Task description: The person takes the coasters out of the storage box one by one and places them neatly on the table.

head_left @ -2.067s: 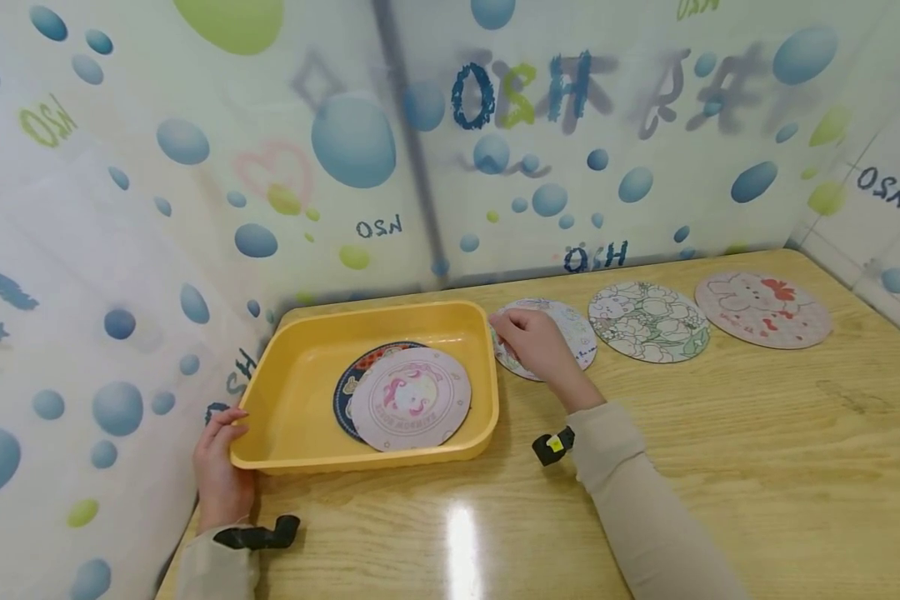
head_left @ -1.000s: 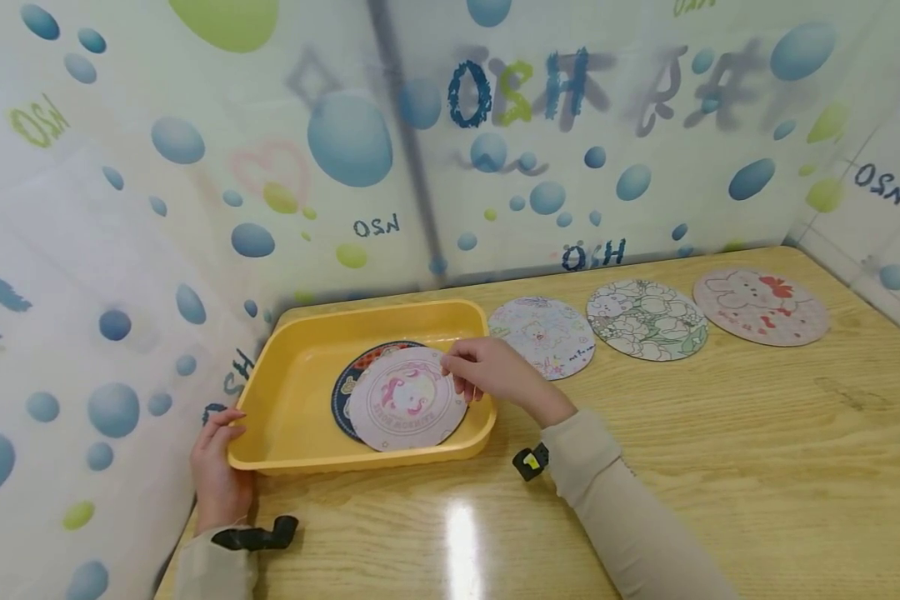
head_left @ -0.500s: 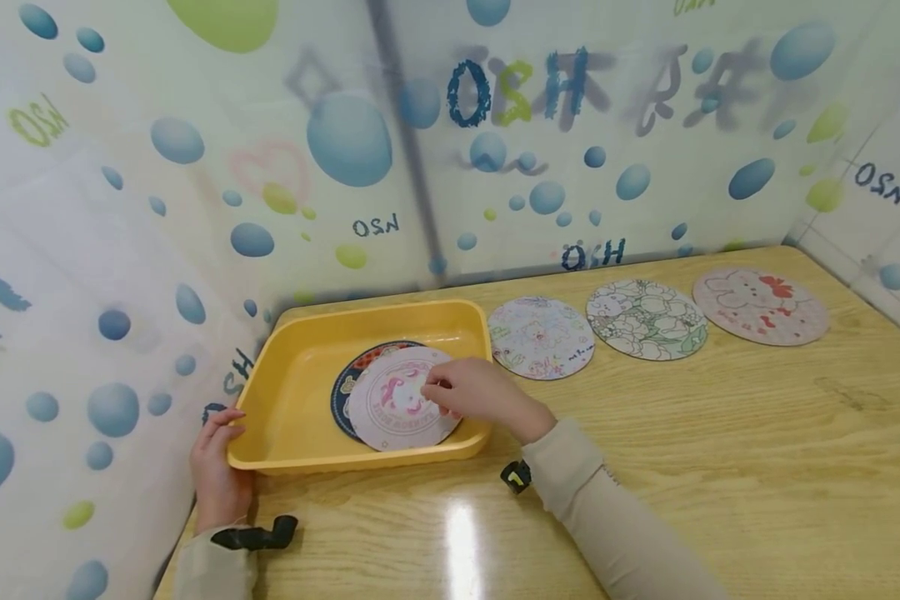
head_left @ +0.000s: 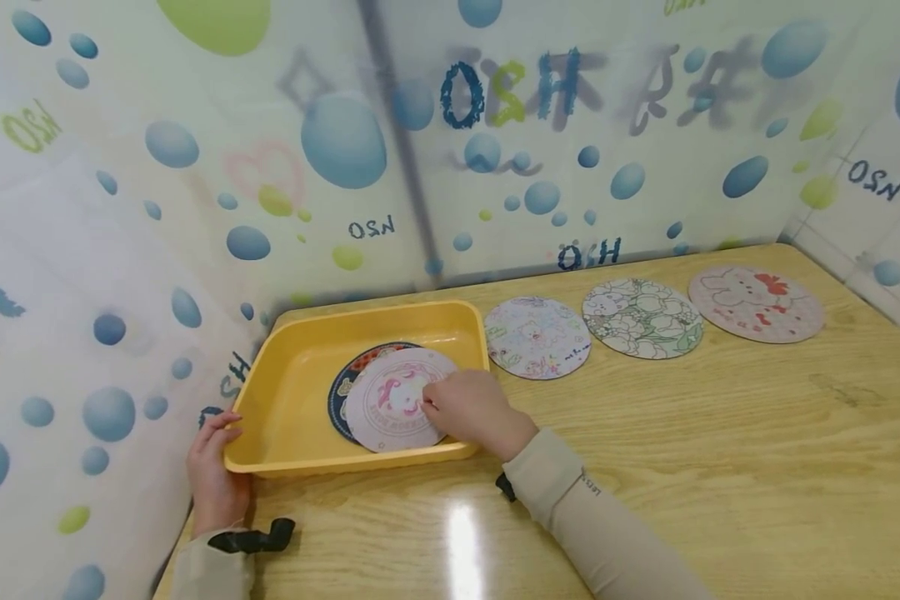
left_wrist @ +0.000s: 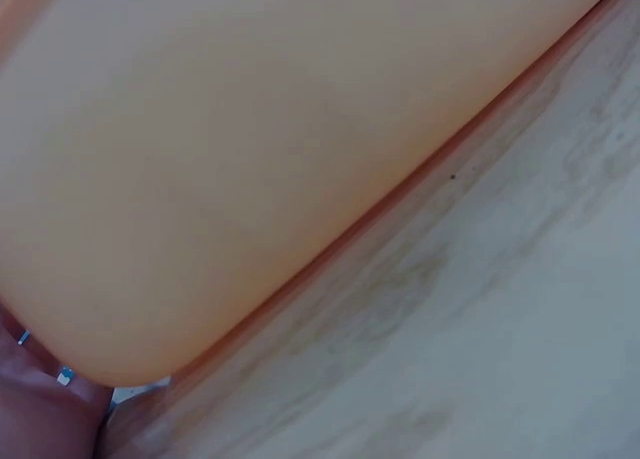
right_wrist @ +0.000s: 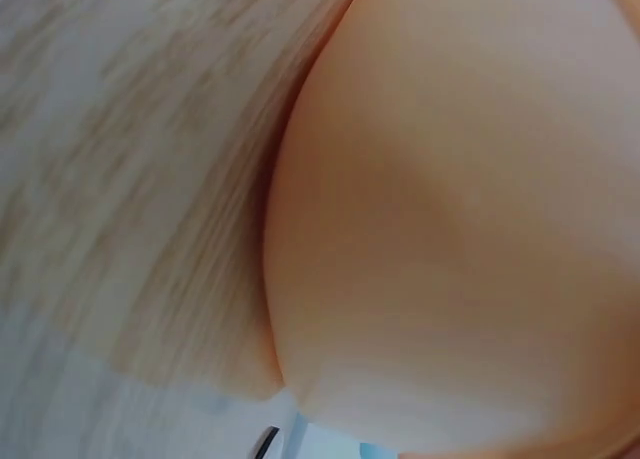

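Note:
A yellow plastic tray (head_left: 285, 400) lies on the table, with its front wall filling much of both wrist views. My left hand (head_left: 216, 475) holds its left front corner, fingertips at the rim. Inside the tray, a pale pink round mat (head_left: 390, 408) with a pink-maned pony overlaps a dark blue round mat (head_left: 339, 400). My right hand (head_left: 472, 408) reaches over the tray's right wall, fingers bent over the right part of the pink mat. Its fingertips are hidden beneath the hand, and I cannot tell whether they pinch the mat.
To the tray's right, three round mats lie in a row: a pastel doodle mat (head_left: 537, 337), a green floral mat (head_left: 642, 318) and a pink bunny mat (head_left: 757, 304). The wooden table (head_left: 682, 450) meets a patterned wall covering (head_left: 495, 208) at the back and left.
My right hand has moved left from beside the doodle mat into the tray, then lower over the pink mat. My left hand stays at the tray's corner.

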`<action>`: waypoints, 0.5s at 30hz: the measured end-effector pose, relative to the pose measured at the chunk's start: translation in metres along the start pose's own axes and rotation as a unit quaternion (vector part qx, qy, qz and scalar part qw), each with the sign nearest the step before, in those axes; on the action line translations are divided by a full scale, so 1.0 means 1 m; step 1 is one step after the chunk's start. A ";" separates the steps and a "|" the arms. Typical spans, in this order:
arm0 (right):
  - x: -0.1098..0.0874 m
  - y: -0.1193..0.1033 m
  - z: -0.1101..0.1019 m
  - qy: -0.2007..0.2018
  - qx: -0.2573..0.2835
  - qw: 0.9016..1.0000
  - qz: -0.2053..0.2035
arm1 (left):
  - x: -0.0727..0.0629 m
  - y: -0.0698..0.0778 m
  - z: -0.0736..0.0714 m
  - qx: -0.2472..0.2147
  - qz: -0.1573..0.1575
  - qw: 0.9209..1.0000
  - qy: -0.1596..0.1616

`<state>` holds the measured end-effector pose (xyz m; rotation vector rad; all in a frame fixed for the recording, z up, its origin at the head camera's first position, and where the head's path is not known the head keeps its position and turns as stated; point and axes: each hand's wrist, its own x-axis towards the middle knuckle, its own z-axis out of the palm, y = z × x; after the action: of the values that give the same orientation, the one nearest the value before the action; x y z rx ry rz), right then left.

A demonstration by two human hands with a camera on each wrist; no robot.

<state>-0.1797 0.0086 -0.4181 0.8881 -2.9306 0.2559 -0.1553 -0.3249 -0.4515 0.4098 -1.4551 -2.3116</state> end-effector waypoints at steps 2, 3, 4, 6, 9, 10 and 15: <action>0.000 -0.001 0.001 -0.004 -0.012 1.000 -0.001 | 0.000 -0.001 -0.002 -0.002 -0.002 1.000 0.002; 0.001 -0.002 0.001 -0.006 -0.020 1.000 0.000 | 0.000 -0.001 -0.002 -0.002 -0.003 1.000 0.003; 0.001 -0.002 0.001 -0.008 -0.026 1.000 0.002 | -0.001 -0.001 -0.003 -0.001 -0.002 1.000 0.003; 0.001 -0.003 0.002 -0.023 -0.041 0.999 0.010 | -0.001 -0.001 -0.003 -0.001 -0.002 1.000 0.003; 0.001 -0.005 0.001 -0.063 -0.058 0.996 0.029 | -0.002 0.000 -0.002 0.002 -0.002 1.000 0.006; 0.001 -0.006 0.001 -0.076 -0.063 0.994 0.035 | -0.002 0.000 -0.001 0.003 -0.003 1.000 0.007; -0.001 -0.009 -0.002 -0.089 -0.075 0.992 0.057 | -0.003 0.002 0.002 0.015 -0.004 1.000 0.006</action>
<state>-0.1739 0.0025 -0.4147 0.7610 -3.1171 -0.0398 -0.1534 -0.3232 -0.4489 0.4372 -1.4872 -2.2920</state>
